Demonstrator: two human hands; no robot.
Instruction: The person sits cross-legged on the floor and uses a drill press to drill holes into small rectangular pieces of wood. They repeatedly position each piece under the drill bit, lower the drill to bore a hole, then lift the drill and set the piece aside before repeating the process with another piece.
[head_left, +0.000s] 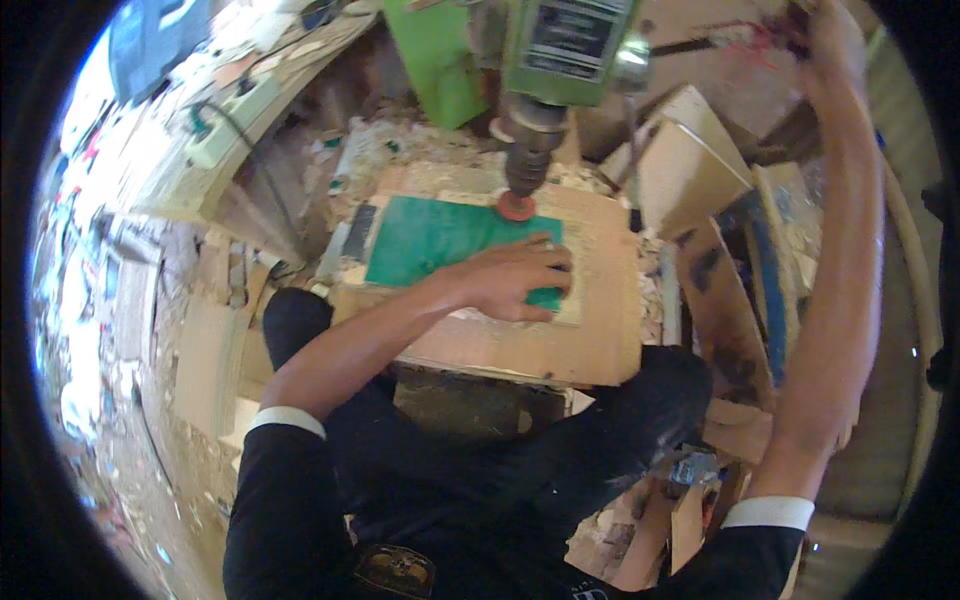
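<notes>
Our left hand (510,280) lies flat, fingers spread, on a green panel (430,240) atop a wooden board (608,300), beside the red bit (516,207) of a green drill press (570,45); our right hand's (830,35) grip we cannot tell

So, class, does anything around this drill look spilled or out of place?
Yes: pale scraps lie scattered behind the board, like uncleared debris, and planks at right lie at uneven angles. The green sheet under the left hand shows no clear damage.
</notes>
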